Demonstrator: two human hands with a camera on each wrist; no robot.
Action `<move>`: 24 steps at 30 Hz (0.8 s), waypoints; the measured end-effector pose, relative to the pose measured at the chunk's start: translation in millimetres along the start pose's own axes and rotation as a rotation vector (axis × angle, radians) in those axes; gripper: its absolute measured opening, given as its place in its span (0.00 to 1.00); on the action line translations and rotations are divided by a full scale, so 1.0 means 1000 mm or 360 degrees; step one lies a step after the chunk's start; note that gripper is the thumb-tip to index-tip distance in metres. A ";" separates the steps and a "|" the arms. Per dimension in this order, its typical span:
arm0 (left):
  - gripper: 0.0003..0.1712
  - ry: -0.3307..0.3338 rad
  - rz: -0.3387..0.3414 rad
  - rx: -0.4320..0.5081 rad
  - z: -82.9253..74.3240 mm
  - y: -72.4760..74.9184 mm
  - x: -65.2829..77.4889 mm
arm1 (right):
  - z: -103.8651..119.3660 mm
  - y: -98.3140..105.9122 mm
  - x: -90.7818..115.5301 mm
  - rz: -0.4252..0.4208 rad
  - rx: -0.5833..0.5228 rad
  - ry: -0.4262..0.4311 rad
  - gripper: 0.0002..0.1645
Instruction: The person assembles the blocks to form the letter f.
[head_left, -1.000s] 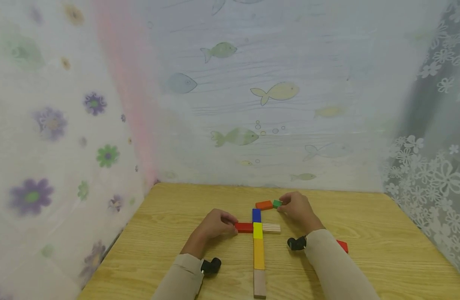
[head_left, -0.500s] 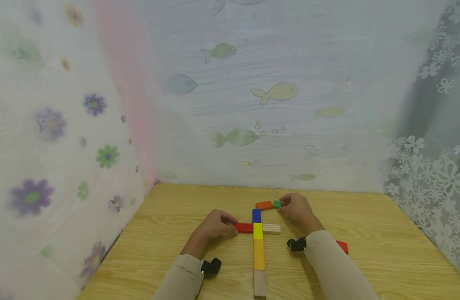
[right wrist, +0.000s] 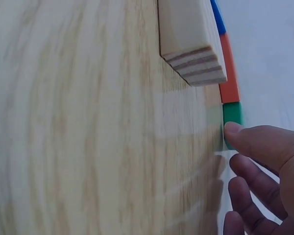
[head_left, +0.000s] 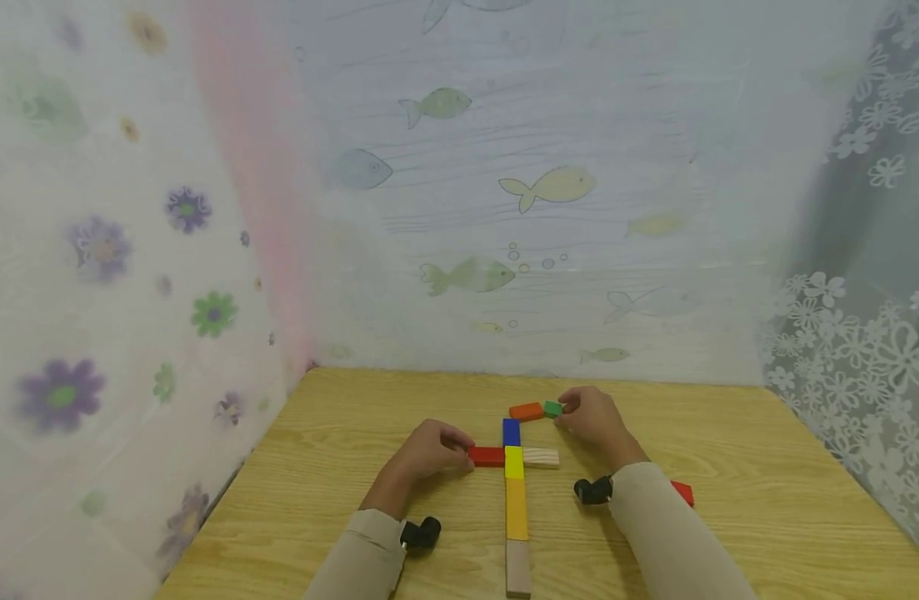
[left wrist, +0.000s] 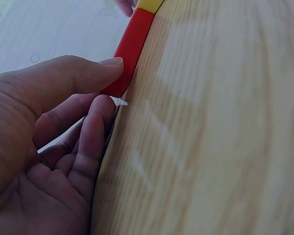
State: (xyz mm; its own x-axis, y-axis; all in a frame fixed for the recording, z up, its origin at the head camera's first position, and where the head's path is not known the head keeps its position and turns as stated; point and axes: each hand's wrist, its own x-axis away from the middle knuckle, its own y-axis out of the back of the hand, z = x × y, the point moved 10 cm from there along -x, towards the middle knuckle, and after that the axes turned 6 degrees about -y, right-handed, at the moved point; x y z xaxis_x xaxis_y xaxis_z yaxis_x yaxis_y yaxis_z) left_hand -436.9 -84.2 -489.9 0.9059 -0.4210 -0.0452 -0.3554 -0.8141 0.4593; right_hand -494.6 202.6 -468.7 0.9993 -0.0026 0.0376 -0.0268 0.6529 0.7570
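In the head view my left hand (head_left: pixel 427 450) pinches the outer end of a red block (head_left: pixel 487 457); its thumb lies on that block in the left wrist view. The red block's other end meets a yellow block (head_left: pixel 514 461). My right hand (head_left: pixel 594 417) pinches the right end of a small green block (head_left: pixel 552 409), seen with the thumb on it in the right wrist view. The green block touches an orange block (head_left: pixel 526 412) to its left. Below that, a blue block (head_left: pixel 511 432) adjoins the yellow one. A plain striped wooden block (head_left: pixel 541 457) extends right from the yellow block.
A longer amber block (head_left: pixel 516 508) and a tan block (head_left: pixel 517 568) continue the column towards me on the wooden table (head_left: pixel 317 500). Another red block (head_left: pixel 682 493) lies partly hidden behind my right sleeve. Patterned curtains (head_left: pixel 534 250) hang behind the table and at its sides.
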 end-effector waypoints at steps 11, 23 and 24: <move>0.14 0.0004 0.0006 -0.0006 -0.001 0.000 0.001 | -0.004 0.010 0.007 0.0000 0.0008 0.0046 0.25; 0.14 -0.0004 0.0006 0.0001 0.000 0.000 0.000 | -0.008 0.028 0.035 0.0034 0.0056 0.0168 0.25; 0.14 -0.0005 0.0006 0.0002 0.000 0.000 0.000 | -0.008 0.030 0.038 0.0041 0.0046 0.0171 0.25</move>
State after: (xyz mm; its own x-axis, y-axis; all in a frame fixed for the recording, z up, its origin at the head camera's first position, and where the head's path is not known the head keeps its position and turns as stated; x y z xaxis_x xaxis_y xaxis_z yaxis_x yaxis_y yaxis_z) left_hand -436.7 -84.7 -489.6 0.9037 -0.4256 -0.0463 -0.3593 -0.8129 0.4585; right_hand -457.4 227.9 -450.2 0.9953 0.0959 -0.0118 -0.0515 0.6296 0.7752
